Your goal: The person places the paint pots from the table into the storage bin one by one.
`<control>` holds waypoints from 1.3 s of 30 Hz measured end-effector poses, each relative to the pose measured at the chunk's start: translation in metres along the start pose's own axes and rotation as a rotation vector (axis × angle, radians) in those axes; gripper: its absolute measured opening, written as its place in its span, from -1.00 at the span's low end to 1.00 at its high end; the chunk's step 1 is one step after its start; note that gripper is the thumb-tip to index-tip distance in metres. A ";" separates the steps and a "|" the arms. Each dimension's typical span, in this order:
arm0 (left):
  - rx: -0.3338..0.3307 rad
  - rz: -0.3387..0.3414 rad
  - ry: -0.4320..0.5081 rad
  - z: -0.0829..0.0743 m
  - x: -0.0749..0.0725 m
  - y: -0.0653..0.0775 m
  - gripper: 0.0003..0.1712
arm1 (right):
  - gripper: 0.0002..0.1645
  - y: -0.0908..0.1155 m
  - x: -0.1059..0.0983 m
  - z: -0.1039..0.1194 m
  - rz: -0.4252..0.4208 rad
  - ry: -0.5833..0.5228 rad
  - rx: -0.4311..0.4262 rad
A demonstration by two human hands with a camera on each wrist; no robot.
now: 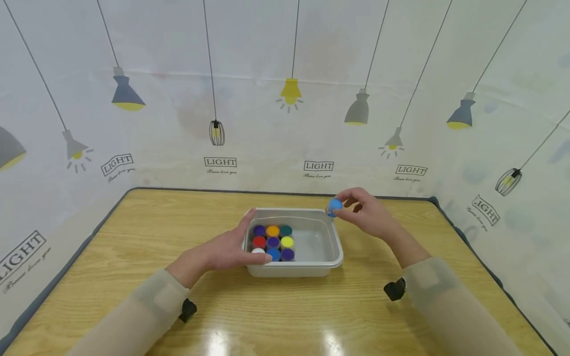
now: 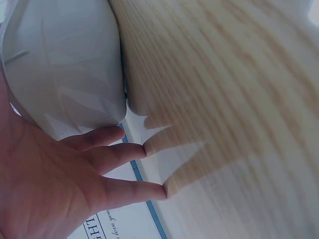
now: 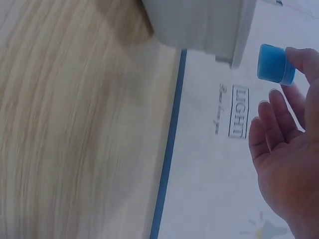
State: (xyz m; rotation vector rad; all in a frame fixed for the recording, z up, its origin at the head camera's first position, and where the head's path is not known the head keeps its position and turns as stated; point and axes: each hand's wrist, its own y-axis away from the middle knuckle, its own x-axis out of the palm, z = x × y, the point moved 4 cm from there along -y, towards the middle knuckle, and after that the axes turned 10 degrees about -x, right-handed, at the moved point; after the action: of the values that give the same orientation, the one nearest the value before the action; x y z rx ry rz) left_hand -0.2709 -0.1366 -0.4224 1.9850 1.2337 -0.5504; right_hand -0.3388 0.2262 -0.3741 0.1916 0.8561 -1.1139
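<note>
My right hand pinches a small blue jar between thumb and fingers, above the far right corner of a whitish plastic tub. In the right wrist view the blue jar is tilted beside the tub's rim, with the other fingers loosely bent. My left hand lies around the tub's left end, its thumb over the near rim by a blue lid. The left wrist view shows its fingers stretched out under and beside the tub wall.
Small jars with purple, orange, teal, red, yellow and white lids stand in rows in the tub's left half. The tub sits on a wooden table with a dark edge. Behind it hangs a lamp-patterned cloth.
</note>
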 end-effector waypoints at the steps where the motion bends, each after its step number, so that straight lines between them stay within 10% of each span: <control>1: 0.001 0.001 0.001 0.000 0.000 0.000 0.55 | -0.55 -0.002 0.004 0.003 0.006 -0.006 -0.014; 25: 0.018 -0.012 0.002 -0.001 0.000 0.001 0.55 | -0.66 -0.028 0.072 0.014 0.092 -0.007 -0.036; 39: 0.018 -0.018 -0.021 -0.001 0.001 -0.001 0.55 | -0.65 -0.027 0.080 0.017 0.156 0.217 -0.089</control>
State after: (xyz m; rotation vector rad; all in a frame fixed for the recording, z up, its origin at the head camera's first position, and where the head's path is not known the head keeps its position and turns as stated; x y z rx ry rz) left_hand -0.2709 -0.1346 -0.4226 1.9799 1.2393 -0.5913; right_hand -0.3393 0.1481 -0.4098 0.3037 1.0633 -0.9181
